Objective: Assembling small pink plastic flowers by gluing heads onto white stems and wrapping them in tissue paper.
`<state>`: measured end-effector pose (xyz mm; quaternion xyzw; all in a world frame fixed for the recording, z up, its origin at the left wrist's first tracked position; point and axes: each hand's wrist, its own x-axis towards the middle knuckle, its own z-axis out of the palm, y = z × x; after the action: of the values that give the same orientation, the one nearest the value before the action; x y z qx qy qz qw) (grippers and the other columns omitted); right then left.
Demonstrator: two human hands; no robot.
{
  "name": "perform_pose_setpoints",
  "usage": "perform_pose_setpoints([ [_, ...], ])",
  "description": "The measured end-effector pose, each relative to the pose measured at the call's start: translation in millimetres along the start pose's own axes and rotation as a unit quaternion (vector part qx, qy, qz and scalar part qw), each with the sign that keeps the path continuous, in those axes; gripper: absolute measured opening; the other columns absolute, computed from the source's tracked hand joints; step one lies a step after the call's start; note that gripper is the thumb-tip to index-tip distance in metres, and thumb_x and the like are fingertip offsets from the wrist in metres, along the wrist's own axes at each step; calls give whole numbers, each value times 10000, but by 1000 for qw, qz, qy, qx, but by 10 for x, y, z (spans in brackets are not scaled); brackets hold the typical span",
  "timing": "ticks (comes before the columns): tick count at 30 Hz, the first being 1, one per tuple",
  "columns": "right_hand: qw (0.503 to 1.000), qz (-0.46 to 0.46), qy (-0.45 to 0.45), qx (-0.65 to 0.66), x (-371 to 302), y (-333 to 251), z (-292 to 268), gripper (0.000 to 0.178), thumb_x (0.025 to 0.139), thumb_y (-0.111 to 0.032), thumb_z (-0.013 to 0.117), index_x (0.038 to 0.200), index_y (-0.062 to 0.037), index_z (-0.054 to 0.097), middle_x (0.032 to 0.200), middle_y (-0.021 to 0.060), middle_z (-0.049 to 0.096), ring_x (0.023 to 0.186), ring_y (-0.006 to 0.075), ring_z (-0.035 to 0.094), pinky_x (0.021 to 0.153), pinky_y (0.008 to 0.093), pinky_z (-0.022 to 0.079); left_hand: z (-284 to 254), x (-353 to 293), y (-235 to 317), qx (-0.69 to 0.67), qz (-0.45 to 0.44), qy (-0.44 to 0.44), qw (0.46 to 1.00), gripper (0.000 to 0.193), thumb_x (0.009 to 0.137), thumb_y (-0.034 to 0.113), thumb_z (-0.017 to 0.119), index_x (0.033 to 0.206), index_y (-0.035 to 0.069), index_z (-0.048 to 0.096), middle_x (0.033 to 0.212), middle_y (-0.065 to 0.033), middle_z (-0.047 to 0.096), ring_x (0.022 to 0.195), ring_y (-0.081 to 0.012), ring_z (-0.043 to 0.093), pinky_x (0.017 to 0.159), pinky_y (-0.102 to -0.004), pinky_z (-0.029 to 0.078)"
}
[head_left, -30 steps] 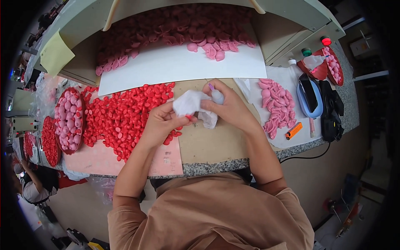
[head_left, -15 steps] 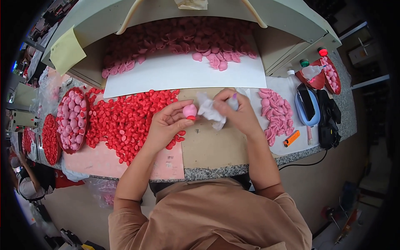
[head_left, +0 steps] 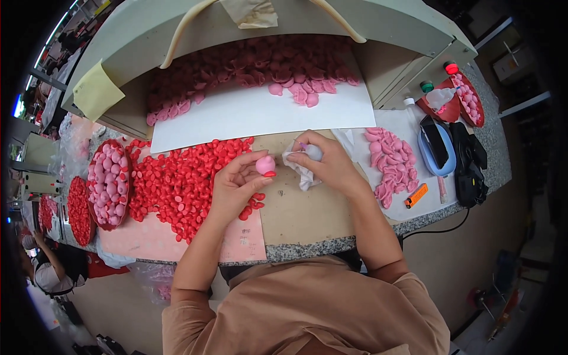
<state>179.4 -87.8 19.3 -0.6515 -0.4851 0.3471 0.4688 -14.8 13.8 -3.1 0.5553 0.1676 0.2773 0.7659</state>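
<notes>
My left hand (head_left: 229, 182) pinches a small pink ball-shaped piece (head_left: 265, 164) with a red base between thumb and fingertips. Across a short gap, my right hand (head_left: 336, 168) is closed around a small translucent squeeze bottle (head_left: 313, 152) with a purple tip, which points left. The same hand holds a crumpled white tissue (head_left: 305, 177), bunched below the bottle. Just left of my left hand spreads a large heap of red oval pieces (head_left: 177, 186). Beyond my right hand lies a pile of pink curved pieces (head_left: 391, 163).
Pink balls fill a red dish (head_left: 109, 184) at the left. Many pink petal-like pieces (head_left: 254, 62) lie under the grey hood (head_left: 408, 35). At the right are an orange lighter (head_left: 416, 196), a phone (head_left: 435, 142) in a blue tray (head_left: 448, 166), and black straps (head_left: 469, 160).
My right hand has turned, so the bottle's purple tip now points left rather than up. The tissue is gathered closer under the bottle. My left hand still holds the pink piece.
</notes>
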Motion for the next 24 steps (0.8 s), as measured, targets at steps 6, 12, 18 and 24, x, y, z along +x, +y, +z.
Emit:
perform_pose_setpoints([
  [6, 987, -98, 46, -121, 19, 49, -53, 183, 785, -130, 694, 928, -39, 628, 831, 46, 608, 837, 163, 574, 767, 271, 441, -7, 6, 33, 43, -6, 9, 999, 443, 801, -96, 600, 1215, -15, 465, 1176, -112, 549, 1060, -165, 561, 907, -297, 494],
  [12, 950, -178, 204, -157, 35, -2, 18, 242, 782, -85, 684, 1016, -47, 638, 876, 48, 608, 851, 167, 575, 806, 272, 440, 4, 22, 19, 31, -4, 21, 999, 402, 799, -98, 600, 1169, -9, 472, 1163, -111, 549, 1068, -163, 552, 916, -298, 489],
  [18, 993, 40, 3, 113, -50, -71, 230, 241, 817, -106, 666, 1035, -18, 614, 926, 7, 603, 826, 88, 537, 757, 229, 447, -6, 23, -55, 77, 10, 10, 997, 408, 773, -101, 628, 1144, 2, 492, 1132, -99, 548, 1008, -163, 582, 865, -283, 518],
  [24, 973, 64, -46, 218, -31, -102, 350, 252, 822, -165, 685, 1006, -24, 587, 857, 19, 585, 704, 53, 517, 594, 208, 414, 35, 14, -72, 252, 113, 27, 961, 403, 737, -84, 668, 1108, 27, 558, 1041, -91, 556, 948, -177, 600, 800, -288, 555],
])
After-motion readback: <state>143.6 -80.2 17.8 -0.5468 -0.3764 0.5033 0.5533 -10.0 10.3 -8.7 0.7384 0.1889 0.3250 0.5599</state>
